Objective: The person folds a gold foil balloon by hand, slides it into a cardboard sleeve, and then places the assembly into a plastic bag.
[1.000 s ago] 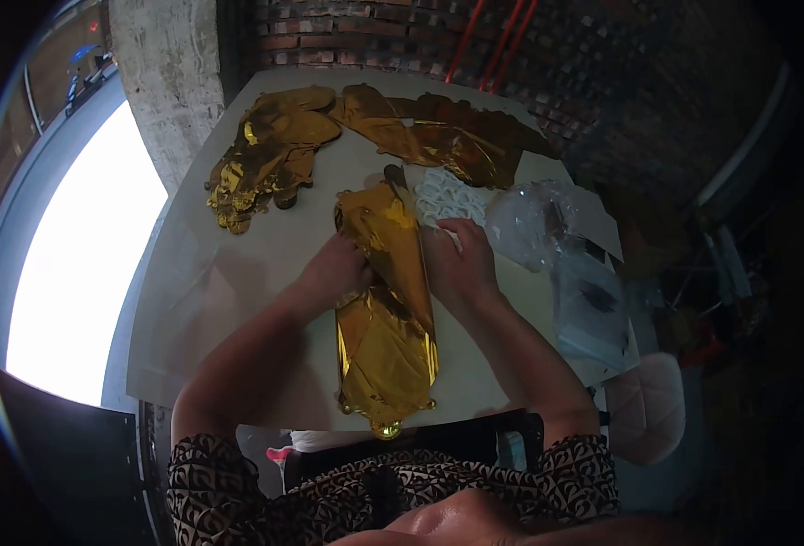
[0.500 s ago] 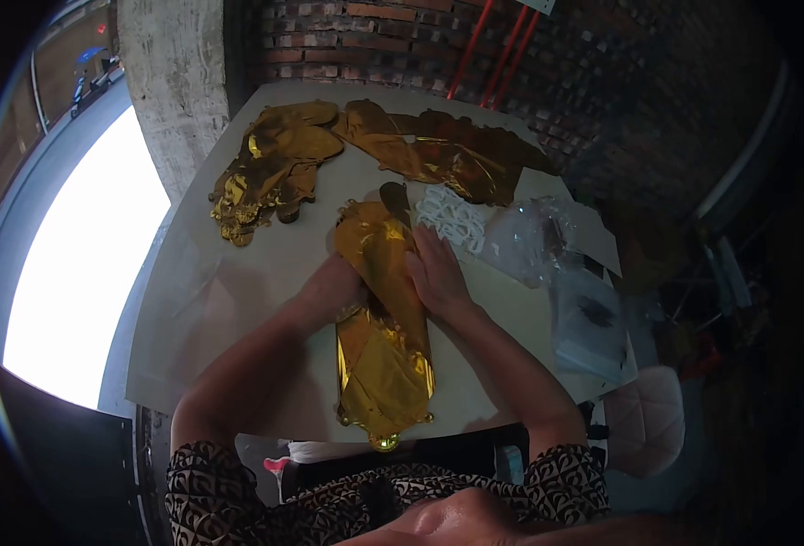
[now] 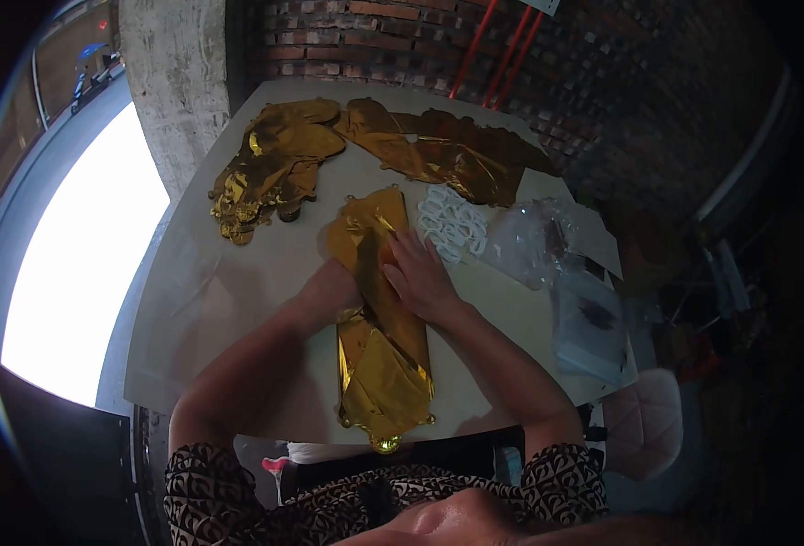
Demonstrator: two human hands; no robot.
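Observation:
A flat gold foil balloon (image 3: 384, 364) lies lengthwise in front of me, its lower end at the table's near edge. My left hand (image 3: 331, 289) is at its left side, midway up, with the fingers curled in at a fold of the foil. Most of those fingers are hidden, so their grip does not show. My right hand (image 3: 420, 280) rests flat on the balloon's right side, fingers stretched out and slightly spread. Just beyond the right hand is a heap of white loops (image 3: 452, 223).
More gold foil balloons (image 3: 279, 146) lie at the far left, and others (image 3: 457, 150) along the back. Clear plastic bags (image 3: 529, 241) and a white packet (image 3: 589, 323) sit on the right of the table (image 3: 193, 318). A brick wall (image 3: 356, 36) stands behind.
My right hand has moved left and onto the foil. The balloon's upper right flap, which stuck up before, now lies folded down. My left hand has shifted slightly.

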